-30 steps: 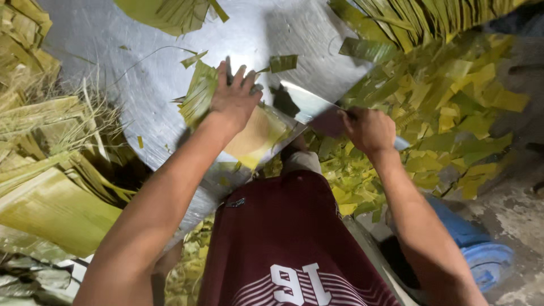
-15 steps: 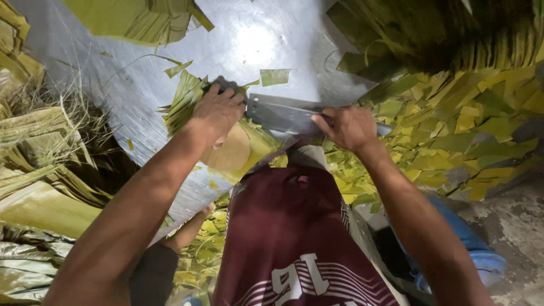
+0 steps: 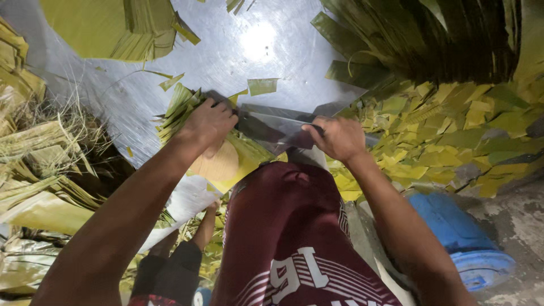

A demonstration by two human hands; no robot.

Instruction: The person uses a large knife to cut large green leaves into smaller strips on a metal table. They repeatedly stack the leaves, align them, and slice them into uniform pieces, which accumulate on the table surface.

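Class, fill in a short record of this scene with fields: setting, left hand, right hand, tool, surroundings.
Setting: shiny metal sheet strewn with leaf scraps
Left hand: left hand pressing a stack of green leaves on a wooden block
Right hand: right hand gripping the cleaver's handle
Tool: broad-bladed cleaver, blade beside the left hand
Surroundings: pile of cut yellow-green pieces; blue container

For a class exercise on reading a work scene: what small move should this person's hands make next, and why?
Probably press the cleaver down through the leaf bundle. The right hand grips its handle with the blade lying across the leaves, and the left hand pins the bundle on the metal table, fingers beside the blade. Cut pieces lie heaped to the right.
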